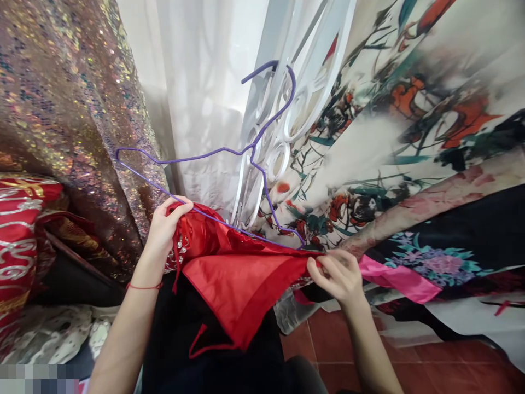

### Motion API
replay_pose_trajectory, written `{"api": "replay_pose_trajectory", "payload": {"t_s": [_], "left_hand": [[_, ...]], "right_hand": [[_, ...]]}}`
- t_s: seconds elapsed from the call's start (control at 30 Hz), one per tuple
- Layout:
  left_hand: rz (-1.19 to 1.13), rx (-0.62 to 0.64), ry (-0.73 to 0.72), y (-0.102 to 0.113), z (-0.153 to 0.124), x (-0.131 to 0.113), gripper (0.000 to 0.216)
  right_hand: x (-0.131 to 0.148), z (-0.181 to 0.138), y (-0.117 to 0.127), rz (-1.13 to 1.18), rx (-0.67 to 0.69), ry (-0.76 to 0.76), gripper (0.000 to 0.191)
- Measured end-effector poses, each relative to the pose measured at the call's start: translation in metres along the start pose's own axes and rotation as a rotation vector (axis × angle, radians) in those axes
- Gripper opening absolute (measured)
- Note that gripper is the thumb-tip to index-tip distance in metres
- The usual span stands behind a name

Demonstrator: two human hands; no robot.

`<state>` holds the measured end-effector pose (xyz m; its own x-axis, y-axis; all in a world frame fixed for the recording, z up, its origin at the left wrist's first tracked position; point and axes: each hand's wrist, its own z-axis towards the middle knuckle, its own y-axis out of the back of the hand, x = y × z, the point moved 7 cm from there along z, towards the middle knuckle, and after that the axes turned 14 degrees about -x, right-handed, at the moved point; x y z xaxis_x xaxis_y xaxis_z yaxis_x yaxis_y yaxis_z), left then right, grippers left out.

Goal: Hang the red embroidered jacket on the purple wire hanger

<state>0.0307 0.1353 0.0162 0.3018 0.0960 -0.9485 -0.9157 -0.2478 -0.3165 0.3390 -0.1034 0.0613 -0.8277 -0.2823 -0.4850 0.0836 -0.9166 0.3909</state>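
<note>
Left hand (166,224), centre-left of frame, pinches the top edge of a red garment (238,273) against the lower bar of a purple hanger (229,164). Right hand (338,273), centre-right, fingers closed on the garment's other edge, w/ a pink cloth (394,279) just beside it. Garment droops between both hands, mid-frame. Hanger hook sits on a white grille (287,109), upper centre. Sequin fabric (69,109) upper left; floral fabric (410,126) at right; red tile floor (369,350) lower right.
</note>
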Motion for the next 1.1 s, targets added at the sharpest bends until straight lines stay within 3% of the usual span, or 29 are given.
{"api": "replay_pose_trajectory", "payload": {"t_s": [0.13, 0.4, 0.6, 0.8, 0.9, 0.97, 1.03, 1.1], "left_hand": [[0.060, -0.025, -0.030, 0.007, -0.006, 0.001, 0.031], [0.049, -0.019, -0.016, 0.005, -0.012, 0.016, 0.033], [0.095, 0.021, -0.094, 0.007, -0.023, 0.010, 0.030], [0.151, 0.072, -0.172, 0.011, -0.030, 0.002, 0.027], [0.188, 0.088, -0.213, 0.008, -0.037, 0.002, 0.027], [0.194, 0.099, -0.227, 0.003, -0.042, 0.005, 0.027], [0.188, 0.099, -0.233, -0.001, -0.047, 0.010, 0.028], [0.179, 0.075, -0.247, 0.000, -0.050, 0.014, 0.029]], "right_hand": [[-0.017, -0.011, -0.017, 0.017, -0.008, -0.061, 0.031], [-0.016, -0.019, -0.018, 0.055, -0.014, -0.027, 0.027], [-0.022, -0.023, -0.023, 0.037, 0.014, -0.032, 0.028], [-0.052, -0.009, -0.022, 0.060, 0.003, -0.080, 0.027], [-0.068, 0.013, -0.020, 0.041, -0.090, -0.150, 0.024], [-0.071, 0.034, -0.018, 0.052, -0.225, -0.245, 0.022], [-0.069, 0.055, -0.019, 0.142, -0.388, -0.376, 0.022], [-0.062, 0.074, -0.030, 0.320, -0.458, -0.494, 0.022]]}}
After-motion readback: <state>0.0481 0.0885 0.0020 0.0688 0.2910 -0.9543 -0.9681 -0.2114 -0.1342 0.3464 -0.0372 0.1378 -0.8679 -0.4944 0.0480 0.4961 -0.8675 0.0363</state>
